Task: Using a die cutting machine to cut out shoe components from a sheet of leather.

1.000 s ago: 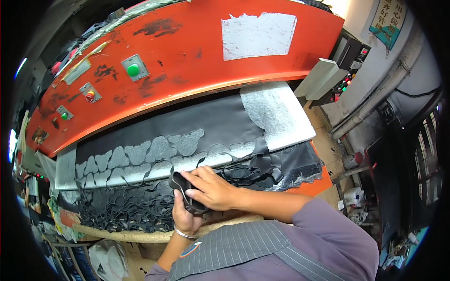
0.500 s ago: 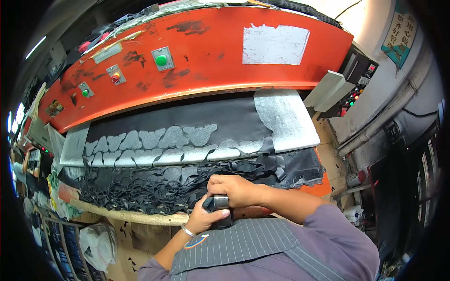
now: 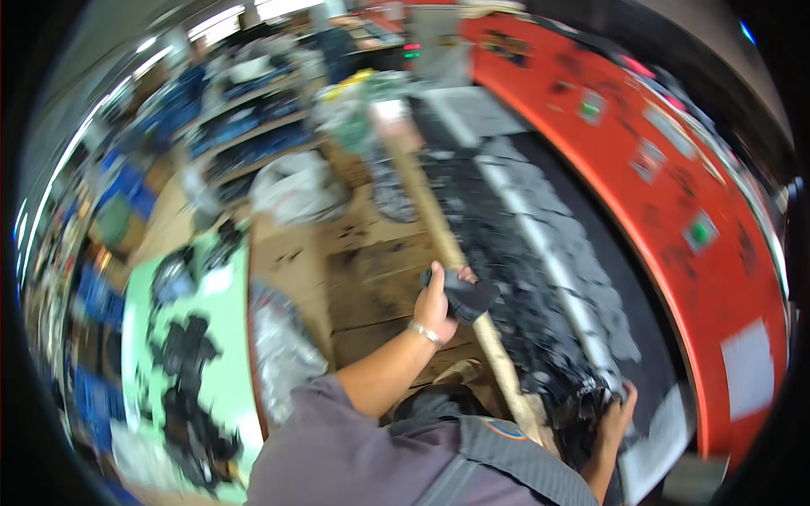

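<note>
My left hand [image 3: 435,308], with a bracelet at the wrist, is closed around a thick stack of black cut pieces [image 3: 472,299]. It holds the stack over the near wooden edge [image 3: 429,215] of the press bed. Lower right, my right hand [image 3: 618,413] reaches over the bed with bent fingers. They close around a dark, partly shiny object beside black scraps [image 3: 561,392]; blur hides what it is. Behind it, black sheet material [image 3: 582,198] lies on a pale board [image 3: 540,244], with rows of grey cut-out shapes [image 3: 582,261].
The red press beam [image 3: 624,152] runs along the right. At left stands a light green table [image 3: 143,337] with black pieces [image 3: 190,346] on it. A clear plastic bag [image 3: 287,354] and a white sack [image 3: 299,185] sit between. Shelves [image 3: 245,126] rise behind.
The view has swung left, bringing the green table and shelves in. My hands, together before, are now apart: the left out with the black stack, the right back over the bed.
</note>
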`<action>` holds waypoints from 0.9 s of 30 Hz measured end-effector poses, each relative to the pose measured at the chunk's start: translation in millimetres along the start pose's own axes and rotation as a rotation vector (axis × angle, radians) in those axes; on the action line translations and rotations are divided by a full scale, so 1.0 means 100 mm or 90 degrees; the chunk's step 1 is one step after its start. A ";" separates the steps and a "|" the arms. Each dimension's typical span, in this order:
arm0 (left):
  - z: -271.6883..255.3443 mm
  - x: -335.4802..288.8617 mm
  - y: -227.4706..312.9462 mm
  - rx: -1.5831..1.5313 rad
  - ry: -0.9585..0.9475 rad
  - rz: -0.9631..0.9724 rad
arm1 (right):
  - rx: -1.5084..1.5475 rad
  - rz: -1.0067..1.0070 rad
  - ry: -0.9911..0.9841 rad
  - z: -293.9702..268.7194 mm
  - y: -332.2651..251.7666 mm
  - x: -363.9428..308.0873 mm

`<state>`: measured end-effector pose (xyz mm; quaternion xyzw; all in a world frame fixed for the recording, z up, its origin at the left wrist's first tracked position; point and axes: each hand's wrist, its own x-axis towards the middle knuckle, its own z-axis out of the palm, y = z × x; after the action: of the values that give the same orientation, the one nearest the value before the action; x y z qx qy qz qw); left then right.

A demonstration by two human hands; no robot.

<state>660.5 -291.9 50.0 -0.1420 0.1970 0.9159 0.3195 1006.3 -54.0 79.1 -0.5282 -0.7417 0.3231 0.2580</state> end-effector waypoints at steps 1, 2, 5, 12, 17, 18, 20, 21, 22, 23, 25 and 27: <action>-0.21 0.03 0.20 -0.022 0.047 0.058 | -0.028 0.198 -0.104 0.01 -0.74 -0.30; -0.40 0.00 0.42 -0.047 0.083 0.100 | -0.167 -0.125 -0.063 -0.02 0.35 0.03; -1.18 -0.21 1.08 -0.129 0.192 0.288 | -0.308 -0.176 -0.235 -0.17 0.20 0.08; -2.00 -1.63 3.11 -0.204 0.536 0.698 | -0.370 -0.153 -0.439 -0.37 -0.33 0.04; -1.98 -1.50 3.05 0.045 0.517 0.651 | -0.375 -0.492 -0.229 -0.43 0.38 0.14; -1.96 -1.21 2.93 0.087 0.477 0.608 | -0.343 -0.465 -0.219 -0.31 0.40 0.14; -1.74 -0.58 2.54 0.166 0.402 0.446 | -0.251 -0.430 -0.162 -0.14 0.13 0.03; -1.58 -0.24 2.36 0.237 0.357 0.397 | -0.281 -0.323 -0.168 -0.06 0.03 -0.05; -1.36 0.06 2.13 0.306 0.305 0.352 | -0.282 -0.299 -0.149 0.04 -0.17 -0.08; -0.98 0.33 1.76 0.407 0.233 0.357 | -0.165 -0.228 -0.140 0.12 -0.15 0.04; -0.26 0.63 1.10 0.611 0.082 0.361 | -0.189 -0.319 -0.046 0.14 -0.26 0.26; 0.31 1.00 0.39 0.745 -0.117 0.366 | -0.121 -0.314 0.049 0.14 -0.16 0.61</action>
<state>555.5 -252.9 49.6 0.1922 0.6647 0.7148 0.1017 967.6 -3.2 85.0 -0.3654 -0.8645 0.1589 0.3065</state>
